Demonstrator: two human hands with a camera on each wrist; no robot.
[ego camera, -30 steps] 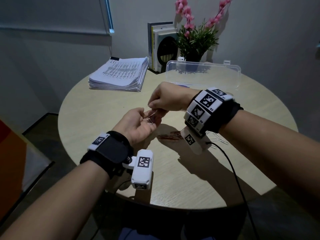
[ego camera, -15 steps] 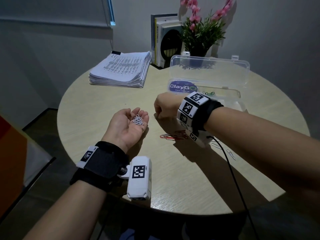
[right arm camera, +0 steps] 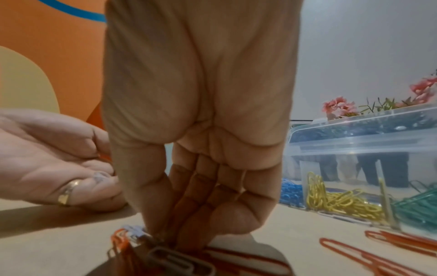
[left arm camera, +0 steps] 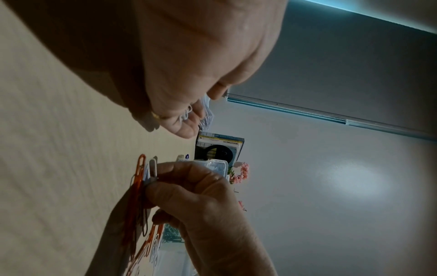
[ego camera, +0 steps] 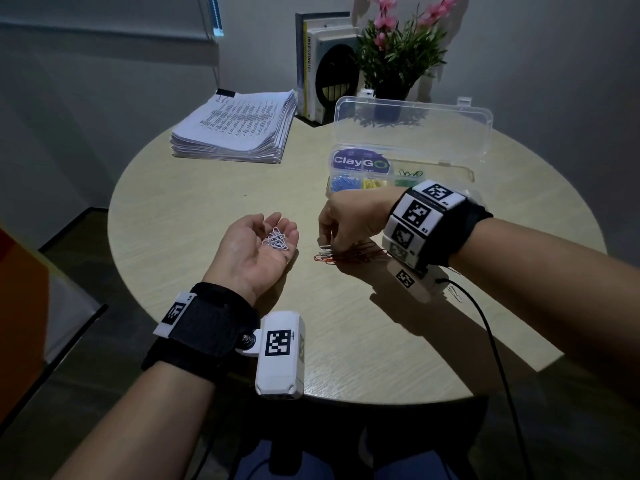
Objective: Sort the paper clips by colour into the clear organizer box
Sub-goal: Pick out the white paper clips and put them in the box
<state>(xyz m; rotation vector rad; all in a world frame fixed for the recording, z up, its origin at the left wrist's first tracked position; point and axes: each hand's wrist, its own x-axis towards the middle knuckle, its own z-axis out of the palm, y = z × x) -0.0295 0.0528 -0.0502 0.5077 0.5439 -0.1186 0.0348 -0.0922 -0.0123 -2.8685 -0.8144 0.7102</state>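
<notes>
My left hand [ego camera: 254,249] lies palm up over the table, and several white paper clips [ego camera: 276,239] rest in its relaxed palm. My right hand [ego camera: 330,244] is down at a pile of red clips [ego camera: 356,256], where its fingertips pinch a white clip [left arm camera: 153,168] at the pile's left end. The clear organizer box [ego camera: 412,129] stands open behind the right hand. Blue clips [ego camera: 343,183], yellow clips [ego camera: 373,183] and green clips [ego camera: 405,181] lie in separate compartments. The right wrist view shows more red clips [right arm camera: 378,257] beside the box.
A thick stack of printed papers [ego camera: 239,128] lies at the back left of the round table [ego camera: 207,202]. Books [ego camera: 322,67] and a potted pink-flowered plant [ego camera: 398,53] stand behind the box. A black cable [ego camera: 491,341] trails from my right wrist.
My right hand left the left palm, moved right and went down onto the red pile, where it now pinches a white clip. The left hand stayed palm up with its white clips.
</notes>
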